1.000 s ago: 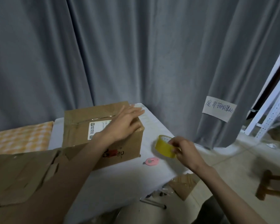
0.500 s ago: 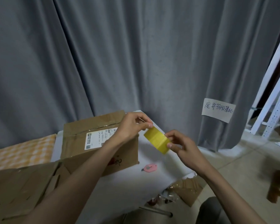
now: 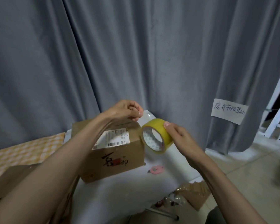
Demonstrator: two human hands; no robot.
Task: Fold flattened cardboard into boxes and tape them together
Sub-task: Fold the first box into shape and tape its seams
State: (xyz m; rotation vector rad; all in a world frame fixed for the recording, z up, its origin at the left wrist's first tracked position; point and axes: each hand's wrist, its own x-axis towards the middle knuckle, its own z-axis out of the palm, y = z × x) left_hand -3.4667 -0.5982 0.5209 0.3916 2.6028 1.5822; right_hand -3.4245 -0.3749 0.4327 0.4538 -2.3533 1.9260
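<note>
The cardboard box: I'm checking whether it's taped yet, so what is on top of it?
On the cardboard box a white shipping label shows. The left forearm crosses over the top, hiding the flap seam, so tape there cannot be confirmed.

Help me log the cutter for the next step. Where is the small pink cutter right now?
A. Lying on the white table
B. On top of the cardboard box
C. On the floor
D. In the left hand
A: the pink cutter lies on the white table, in front of the cardboard box, in neither hand.
</note>
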